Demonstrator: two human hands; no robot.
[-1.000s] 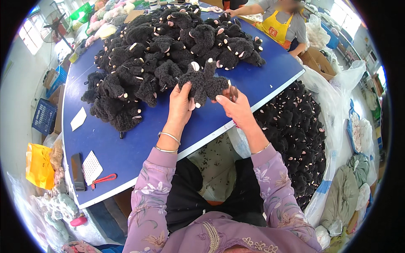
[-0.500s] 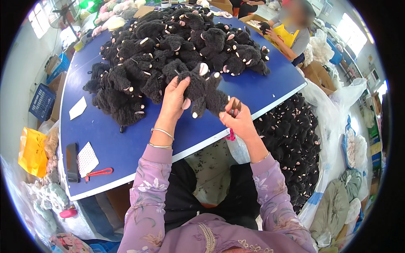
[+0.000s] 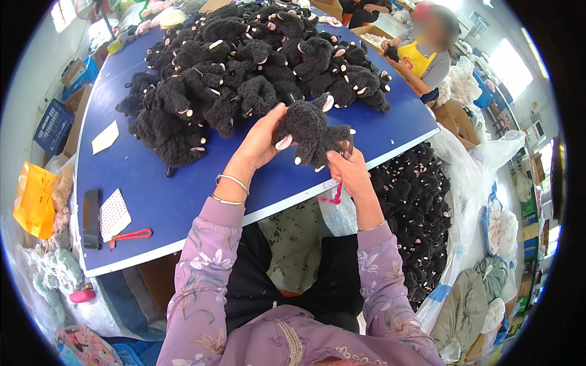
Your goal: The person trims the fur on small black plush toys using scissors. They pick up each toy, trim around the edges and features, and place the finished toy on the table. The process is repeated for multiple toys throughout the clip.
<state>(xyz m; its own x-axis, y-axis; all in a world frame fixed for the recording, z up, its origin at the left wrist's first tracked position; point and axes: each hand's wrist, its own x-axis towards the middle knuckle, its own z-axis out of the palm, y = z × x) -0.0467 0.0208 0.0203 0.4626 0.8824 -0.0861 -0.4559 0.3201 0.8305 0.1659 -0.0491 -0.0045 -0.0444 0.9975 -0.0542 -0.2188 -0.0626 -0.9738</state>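
Note:
Over the front edge of the blue table, my left hand (image 3: 264, 135) is closed on a small black plush toy (image 3: 307, 125) with pale pink ears and white-tipped paws. My right hand (image 3: 349, 172) is at the toy's lower right side, its fingers curled round a pair of dark metal thread snips (image 3: 349, 146), mostly hidden by the fingers. From that hand dangles a bright pink cord (image 3: 332, 196). Beyond both hands, a big heap of similar black plush toys (image 3: 244, 67) covers the far part of the table.
On the blue table (image 3: 177, 210) at left lie a white card (image 3: 105, 137), a dotted sheet (image 3: 115, 215), a dark long case (image 3: 91, 219) and a red strap (image 3: 133, 235). A plastic-lined container of black toys (image 3: 415, 226) stands at right. A person in a yellow apron (image 3: 418, 61) works at far right.
The toy has been turned and shifted slightly right, its head now upward. My left hand has moved right with it, and my right hand has come closer against the toy.

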